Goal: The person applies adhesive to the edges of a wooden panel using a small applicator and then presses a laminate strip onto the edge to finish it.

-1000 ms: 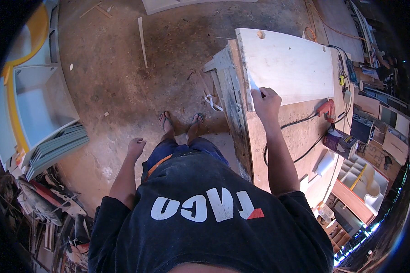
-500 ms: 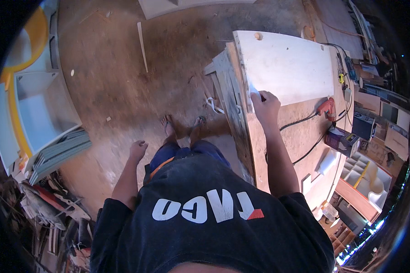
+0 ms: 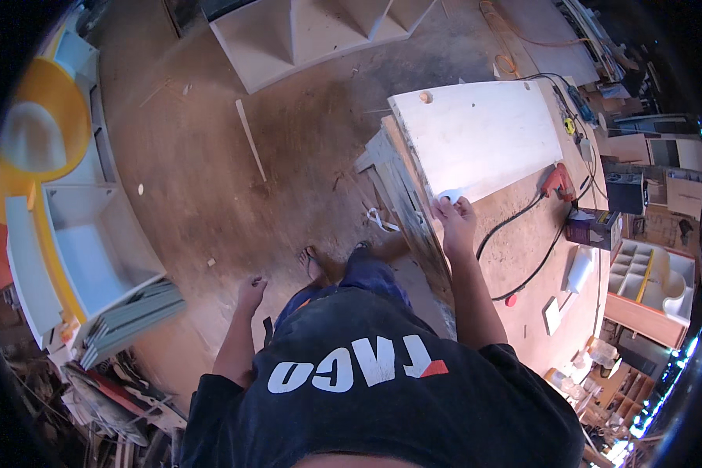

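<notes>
Lying on the bench, the panel extends ahead and rightward of the nearer right hand, long axis crosswise. The left hand, well apart, is curled closed; the right pinches a white piece at the panel's near-left corner.

Your wooden bench, right side: white panel toward the far end, red pistol-shaped tool just beside it, black cord, dark box near the edge, white piece, small white block, red round cap. Brown floor ahead of you: thin pale strip, white compartmented unit.
</notes>
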`<action>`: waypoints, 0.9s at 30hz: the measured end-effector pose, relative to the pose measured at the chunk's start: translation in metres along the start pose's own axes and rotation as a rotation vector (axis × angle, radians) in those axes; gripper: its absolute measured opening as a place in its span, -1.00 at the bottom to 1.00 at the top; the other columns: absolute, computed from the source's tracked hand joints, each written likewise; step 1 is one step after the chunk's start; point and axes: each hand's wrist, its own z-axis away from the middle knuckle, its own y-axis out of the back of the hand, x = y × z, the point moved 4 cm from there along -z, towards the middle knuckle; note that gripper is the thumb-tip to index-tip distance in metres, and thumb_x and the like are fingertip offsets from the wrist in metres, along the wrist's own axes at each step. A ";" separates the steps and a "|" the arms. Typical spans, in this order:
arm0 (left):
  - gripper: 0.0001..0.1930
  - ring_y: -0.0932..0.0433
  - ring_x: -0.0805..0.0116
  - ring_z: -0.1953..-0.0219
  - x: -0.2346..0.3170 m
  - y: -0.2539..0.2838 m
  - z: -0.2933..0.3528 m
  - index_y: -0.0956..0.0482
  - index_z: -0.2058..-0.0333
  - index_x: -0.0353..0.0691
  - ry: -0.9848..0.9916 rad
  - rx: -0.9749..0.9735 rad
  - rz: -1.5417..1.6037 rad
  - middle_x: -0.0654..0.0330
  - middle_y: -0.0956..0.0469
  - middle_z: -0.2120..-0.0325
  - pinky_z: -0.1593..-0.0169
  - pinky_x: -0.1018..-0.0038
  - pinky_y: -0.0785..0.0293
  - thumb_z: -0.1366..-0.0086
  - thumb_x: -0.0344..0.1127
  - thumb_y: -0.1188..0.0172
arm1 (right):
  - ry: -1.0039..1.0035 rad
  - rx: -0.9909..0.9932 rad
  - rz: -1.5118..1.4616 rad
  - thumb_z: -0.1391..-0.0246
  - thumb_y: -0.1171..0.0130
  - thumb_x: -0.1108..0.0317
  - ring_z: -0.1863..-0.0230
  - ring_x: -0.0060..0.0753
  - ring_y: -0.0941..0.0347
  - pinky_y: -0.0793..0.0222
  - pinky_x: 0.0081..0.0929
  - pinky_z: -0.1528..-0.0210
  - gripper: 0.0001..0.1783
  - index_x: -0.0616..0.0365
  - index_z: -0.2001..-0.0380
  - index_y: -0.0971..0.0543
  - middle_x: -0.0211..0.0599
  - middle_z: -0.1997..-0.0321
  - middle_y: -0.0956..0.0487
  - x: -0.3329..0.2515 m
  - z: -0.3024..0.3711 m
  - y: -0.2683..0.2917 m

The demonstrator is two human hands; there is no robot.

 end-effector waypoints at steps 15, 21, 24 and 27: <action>-0.48 -0.64 0.23 0.14 0.089 0.060 -0.082 -0.61 -0.13 -0.39 0.047 -0.017 -0.078 0.00 -0.69 0.14 0.02 0.32 -0.55 -0.35 -0.10 -0.32 | 0.451 0.591 0.820 -0.14 -0.38 0.21 0.17 -0.10 -0.54 -0.42 -0.17 0.10 -0.71 0.23 0.30 -0.61 -0.17 0.29 -0.64 -0.048 -0.107 0.044; -0.50 -0.68 0.15 0.02 0.150 0.084 -0.126 -0.65 -0.09 -0.36 0.042 0.021 -0.048 -0.07 -0.70 0.05 -0.07 0.30 -0.56 -0.34 -0.08 -0.33 | 0.481 0.677 1.000 -0.12 -0.40 0.19 0.37 -0.19 -0.47 -0.41 -0.22 0.26 -0.72 0.19 0.33 -0.61 -0.22 0.44 -0.54 -0.035 -0.138 0.040; -0.50 -0.68 0.15 0.02 0.167 0.096 -0.158 -0.66 -0.08 -0.35 0.065 0.009 -0.122 -0.04 -0.71 0.06 -0.07 0.30 -0.57 -0.33 -0.06 -0.34 | 0.378 0.733 0.972 -0.10 -0.43 0.17 0.34 -0.33 -0.49 -0.42 -0.32 0.27 -0.66 0.22 0.21 -0.65 -0.26 0.36 -0.58 -0.027 -0.134 0.041; -0.51 -0.70 0.14 0.04 0.180 0.117 -0.184 -0.68 -0.05 -0.33 0.056 -0.003 -0.152 -0.02 -0.73 0.10 -0.06 0.30 -0.58 -0.31 -0.06 -0.35 | 0.353 0.703 0.953 0.00 -0.57 0.10 0.06 -0.22 -0.56 -0.53 -0.35 0.07 -0.21 0.33 -0.21 -0.53 -0.12 0.00 -0.60 -0.028 -0.122 0.035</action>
